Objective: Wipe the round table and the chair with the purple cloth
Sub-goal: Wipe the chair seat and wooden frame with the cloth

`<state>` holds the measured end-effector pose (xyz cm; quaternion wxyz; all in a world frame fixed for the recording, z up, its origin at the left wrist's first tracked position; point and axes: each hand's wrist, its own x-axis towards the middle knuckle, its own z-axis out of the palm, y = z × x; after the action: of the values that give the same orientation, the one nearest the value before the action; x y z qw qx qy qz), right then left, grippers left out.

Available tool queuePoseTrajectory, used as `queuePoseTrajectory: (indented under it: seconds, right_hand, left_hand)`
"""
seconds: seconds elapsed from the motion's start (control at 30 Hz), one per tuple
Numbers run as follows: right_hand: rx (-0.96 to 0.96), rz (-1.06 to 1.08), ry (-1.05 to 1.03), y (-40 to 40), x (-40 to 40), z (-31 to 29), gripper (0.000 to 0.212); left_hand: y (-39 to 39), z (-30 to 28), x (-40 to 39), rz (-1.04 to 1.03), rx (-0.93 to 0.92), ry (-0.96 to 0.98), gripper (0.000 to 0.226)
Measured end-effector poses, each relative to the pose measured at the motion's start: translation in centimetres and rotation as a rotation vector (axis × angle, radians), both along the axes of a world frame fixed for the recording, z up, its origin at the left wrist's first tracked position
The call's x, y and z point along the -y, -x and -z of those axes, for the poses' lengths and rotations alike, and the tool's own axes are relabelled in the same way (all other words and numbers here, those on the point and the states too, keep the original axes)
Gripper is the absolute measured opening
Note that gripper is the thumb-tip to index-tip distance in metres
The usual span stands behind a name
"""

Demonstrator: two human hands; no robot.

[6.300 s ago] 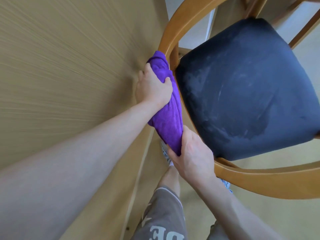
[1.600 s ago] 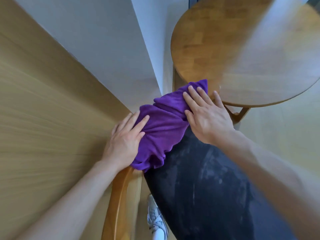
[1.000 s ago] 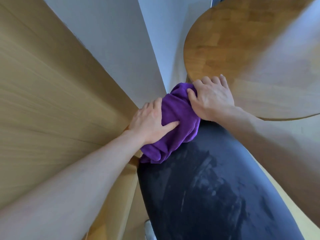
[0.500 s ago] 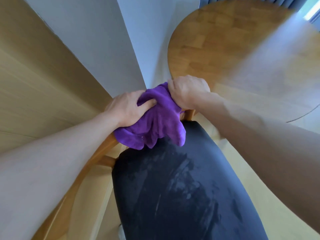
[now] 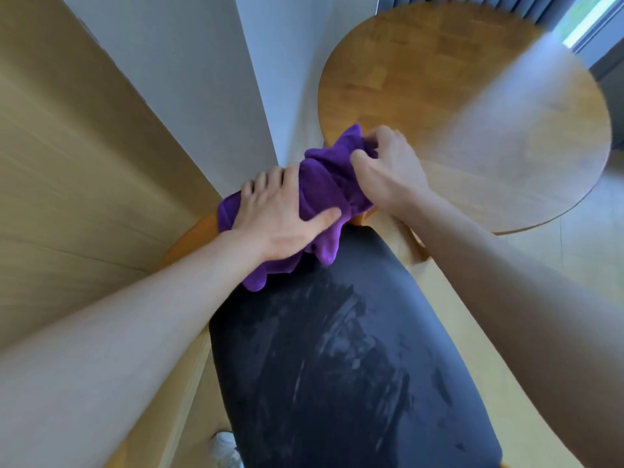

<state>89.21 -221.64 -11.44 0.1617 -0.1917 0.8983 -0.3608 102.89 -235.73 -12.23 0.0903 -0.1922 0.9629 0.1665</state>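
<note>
The purple cloth (image 5: 324,184) is bunched over the curved wooden back rail of the chair (image 5: 192,234), at the far edge of its dark seat (image 5: 337,366). My left hand (image 5: 280,217) presses down on the cloth's left part, fingers wrapped over it. My right hand (image 5: 388,170) grips the cloth's right end, near the edge of the round wooden table (image 5: 472,113). The cloth hides most of the rail under it. Pale smear marks show on the seat.
A tan wood-grain panel (image 5: 67,163) stands close on the left, a white wall corner (image 5: 263,79) behind the chair. A white shoe (image 5: 224,450) shows on the pale wooden floor (image 5: 574,248) below. A dark curtain and a window lie at the top right.
Both hands have kept hold of the cloth on the rail. They have spread apart, so the cloth is stretched out longer along the rail; my left hand now lies flatter on it.
</note>
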Motion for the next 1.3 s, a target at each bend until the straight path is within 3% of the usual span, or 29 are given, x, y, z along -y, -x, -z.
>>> queuePoseTrajectory:
  seconds: [0.1,0.17,0.37,0.5,0.73,0.93,1.1,1.17,1.3]
  right_hand:
    - [-0.071,-0.194,-0.238,0.9,1.3,1.2,0.046]
    - [-0.132,-0.176,-0.308,1.7,1.6,1.9,0.053]
    - [-0.16,0.007,-0.218,2.1,2.3,2.9,0.055]
    - [-0.186,0.151,-0.018,1.0,1.9,3.5,0.048]
    - [-0.23,0.31,0.061,-0.9,1.8,4.7,0.033]
    - [0.022,0.501,0.372,-3.4,2.0,4.1,0.03]
    - [0.32,0.56,0.496,-4.3,1.0,2.7,0.05]
    - [0.421,0.535,0.457,-3.6,0.5,1.9,0.057]
    - [0.502,0.371,0.162,-0.5,-0.1,0.5,0.059]
  left_hand:
    - [0.1,0.9,0.2,0.041,-0.033,0.165,0.11]
    - [0.8,1.1,0.9,0.075,-0.037,0.18,0.107]
    - [1.5,1.1,1.7,0.112,-0.061,0.133,0.099]
    - [1.3,1.0,1.6,0.126,-0.053,0.134,0.091]
    - [1.4,1.3,1.7,0.132,-0.156,0.092,0.05]
    - [1.6,1.6,1.8,0.141,-0.206,0.03,0.043]
    - [1.2,1.4,1.8,0.297,-0.113,0.164,0.082]
    - [1.6,1.5,1.8,0.298,-0.127,0.185,0.08]
    - [3.6,1.6,2.9,0.324,-0.064,0.143,0.079]
